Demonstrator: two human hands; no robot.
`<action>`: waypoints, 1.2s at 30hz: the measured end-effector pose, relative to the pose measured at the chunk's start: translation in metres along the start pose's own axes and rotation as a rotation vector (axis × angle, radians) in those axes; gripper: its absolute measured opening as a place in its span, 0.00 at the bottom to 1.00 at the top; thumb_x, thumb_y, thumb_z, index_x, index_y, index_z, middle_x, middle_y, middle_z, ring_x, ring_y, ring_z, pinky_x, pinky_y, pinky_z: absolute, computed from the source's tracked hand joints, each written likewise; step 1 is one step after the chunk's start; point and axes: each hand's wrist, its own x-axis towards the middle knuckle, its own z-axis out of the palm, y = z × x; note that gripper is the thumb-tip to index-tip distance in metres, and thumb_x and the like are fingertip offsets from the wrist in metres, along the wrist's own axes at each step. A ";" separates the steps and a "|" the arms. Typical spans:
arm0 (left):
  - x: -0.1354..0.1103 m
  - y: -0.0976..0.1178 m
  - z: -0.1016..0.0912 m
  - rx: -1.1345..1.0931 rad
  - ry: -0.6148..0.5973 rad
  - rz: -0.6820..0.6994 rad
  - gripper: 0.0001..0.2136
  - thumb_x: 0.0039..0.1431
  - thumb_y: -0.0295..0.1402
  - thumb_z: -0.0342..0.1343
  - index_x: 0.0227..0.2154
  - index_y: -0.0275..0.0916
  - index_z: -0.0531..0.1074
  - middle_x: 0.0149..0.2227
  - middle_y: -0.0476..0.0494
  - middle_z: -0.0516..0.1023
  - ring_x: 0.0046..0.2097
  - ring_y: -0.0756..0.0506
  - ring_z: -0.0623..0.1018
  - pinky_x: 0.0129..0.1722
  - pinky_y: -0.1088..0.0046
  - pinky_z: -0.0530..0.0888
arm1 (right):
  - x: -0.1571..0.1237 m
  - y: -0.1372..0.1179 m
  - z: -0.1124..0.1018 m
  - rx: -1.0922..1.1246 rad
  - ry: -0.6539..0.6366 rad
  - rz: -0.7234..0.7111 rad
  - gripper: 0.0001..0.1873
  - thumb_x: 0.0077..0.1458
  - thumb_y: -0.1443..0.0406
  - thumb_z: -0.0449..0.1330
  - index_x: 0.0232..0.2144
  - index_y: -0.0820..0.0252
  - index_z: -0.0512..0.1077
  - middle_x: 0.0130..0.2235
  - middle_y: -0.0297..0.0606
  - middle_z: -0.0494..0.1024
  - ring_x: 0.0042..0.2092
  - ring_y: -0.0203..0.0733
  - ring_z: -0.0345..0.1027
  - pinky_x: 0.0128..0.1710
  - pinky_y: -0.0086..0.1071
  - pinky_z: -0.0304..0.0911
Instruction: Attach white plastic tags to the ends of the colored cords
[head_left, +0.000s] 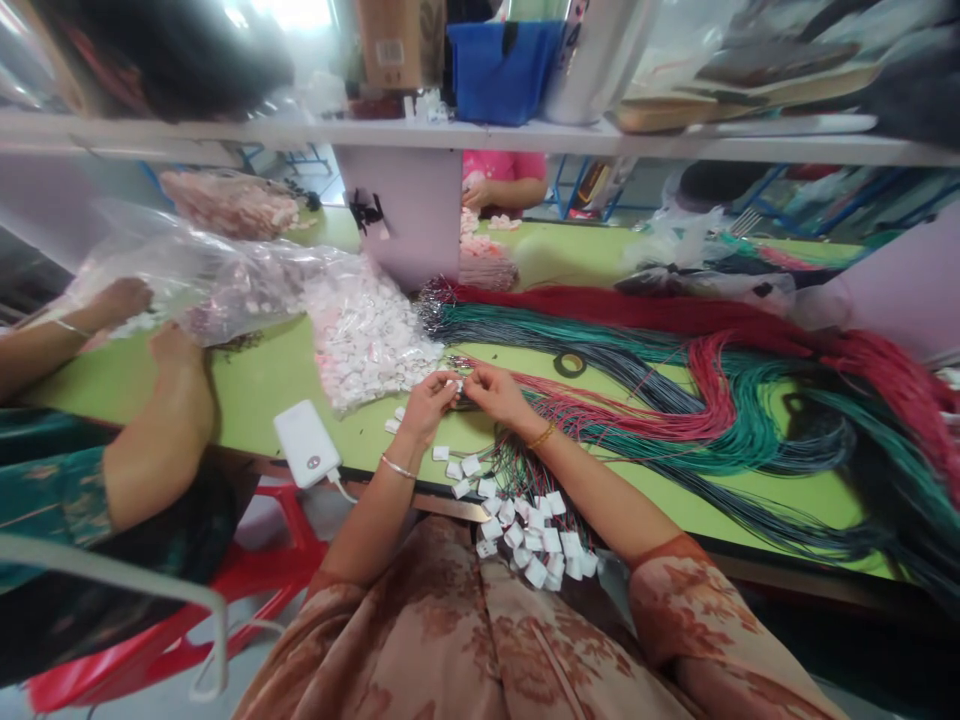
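- A small white connector (453,384) is pinched between the fingertips of both hands. It is held just above the green table (255,390), near its front edge and in the middle of the view.
- A thin wire end (469,379) meets the connector there, but the joint itself is too small to make out.
- The left hand (426,402) is closed narrow, with thumb and forefinger gripping the connector.
- The right hand (496,392) is pinched just as narrow and holds the wire end against it.
- The work looks to me like seating a wire in the connector. It should go best with the housing held steady in the left fingers, the wire fed in straight rather than at an angle, and both wrists kept low by the table.
- Both forearms rise from the lap over the table edge. The wrists turn inward so the fingertips meet, and each wrist carries a bangle.
- Just below the hands, a cluster of wired connectors (534,540) hangs over the edge.
- To the left lie a heap of loose connectors (367,335) and a white power bank (305,443).
- Bundles of red, green and dark wires (675,400) spread away to the right.
- Far left, a co-worker's hand (176,350) rests by a plastic bag (187,270).
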 end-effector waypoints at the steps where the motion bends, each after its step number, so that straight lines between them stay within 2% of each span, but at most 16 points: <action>1: 0.000 -0.002 0.000 0.033 0.010 0.004 0.12 0.42 0.30 0.67 0.31 0.34 0.75 0.24 0.50 0.73 0.25 0.55 0.70 0.26 0.80 0.66 | -0.001 0.002 0.000 -0.005 -0.002 -0.006 0.12 0.48 0.59 0.56 0.21 0.61 0.63 0.22 0.30 0.64 0.25 0.31 0.53 0.26 0.26 0.51; 6: 0.000 -0.007 0.002 0.025 0.060 -0.040 0.12 0.41 0.30 0.66 0.31 0.34 0.76 0.22 0.50 0.73 0.23 0.55 0.69 0.24 0.80 0.63 | -0.009 0.005 0.001 -0.043 -0.022 -0.098 0.11 0.51 0.59 0.54 0.23 0.61 0.65 0.23 0.32 0.66 0.26 0.33 0.54 0.27 0.27 0.52; 11: 0.001 -0.010 0.005 0.091 0.125 0.009 0.11 0.39 0.29 0.64 0.29 0.34 0.76 0.20 0.51 0.72 0.21 0.55 0.67 0.22 0.80 0.61 | -0.010 0.006 0.008 -0.175 0.028 -0.060 0.11 0.52 0.60 0.54 0.23 0.60 0.64 0.22 0.32 0.67 0.24 0.33 0.54 0.25 0.28 0.50; 15: 0.002 -0.007 0.000 0.151 0.183 -0.024 0.08 0.39 0.28 0.60 0.26 0.34 0.77 0.16 0.51 0.70 0.18 0.55 0.65 0.18 0.80 0.58 | 0.001 0.009 -0.003 -0.207 -0.065 -0.093 0.14 0.57 0.59 0.52 0.25 0.61 0.67 0.25 0.33 0.69 0.27 0.34 0.58 0.28 0.27 0.53; 17: 0.002 -0.004 -0.004 0.150 0.184 -0.044 0.07 0.38 0.27 0.59 0.24 0.34 0.77 0.16 0.51 0.70 0.18 0.56 0.64 0.17 0.80 0.57 | 0.008 0.013 -0.014 -0.341 -0.060 -0.076 0.12 0.57 0.61 0.53 0.26 0.61 0.69 0.27 0.35 0.71 0.29 0.36 0.60 0.30 0.28 0.54; 20: 0.001 0.000 -0.007 0.140 0.165 -0.080 0.07 0.36 0.26 0.58 0.23 0.34 0.76 0.19 0.48 0.73 0.18 0.56 0.64 0.17 0.80 0.57 | 0.015 0.019 -0.028 -0.654 -0.073 -0.032 0.05 0.53 0.66 0.56 0.28 0.61 0.71 0.31 0.40 0.74 0.33 0.39 0.62 0.33 0.30 0.53; 23: 0.001 0.000 -0.007 0.119 0.147 -0.109 0.07 0.36 0.26 0.59 0.23 0.34 0.77 0.23 0.46 0.76 0.19 0.56 0.66 0.17 0.81 0.58 | 0.016 0.024 -0.031 -0.779 -0.104 -0.026 0.07 0.56 0.66 0.54 0.30 0.60 0.73 0.35 0.44 0.75 0.36 0.42 0.64 0.34 0.31 0.53; 30: 0.002 -0.001 -0.006 0.040 0.138 -0.122 0.08 0.37 0.27 0.60 0.25 0.33 0.76 0.27 0.45 0.77 0.21 0.56 0.68 0.19 0.81 0.60 | 0.016 0.027 -0.039 -0.768 -0.042 -0.028 0.09 0.60 0.65 0.50 0.34 0.62 0.69 0.32 0.43 0.75 0.30 0.41 0.61 0.30 0.32 0.50; 33: 0.001 0.000 -0.003 -0.023 0.111 -0.103 0.07 0.40 0.29 0.61 0.26 0.34 0.76 0.28 0.45 0.77 0.23 0.55 0.68 0.21 0.80 0.63 | 0.017 0.023 -0.040 -0.628 -0.014 -0.057 0.08 0.58 0.64 0.50 0.32 0.61 0.67 0.27 0.37 0.72 0.28 0.38 0.59 0.29 0.30 0.50; 36: 0.001 -0.001 -0.002 -0.064 0.092 -0.087 0.08 0.42 0.31 0.64 0.27 0.34 0.75 0.27 0.47 0.75 0.24 0.56 0.68 0.23 0.80 0.64 | 0.021 0.015 -0.031 -0.435 -0.026 -0.128 0.09 0.57 0.62 0.52 0.28 0.60 0.66 0.25 0.33 0.69 0.27 0.35 0.57 0.29 0.29 0.51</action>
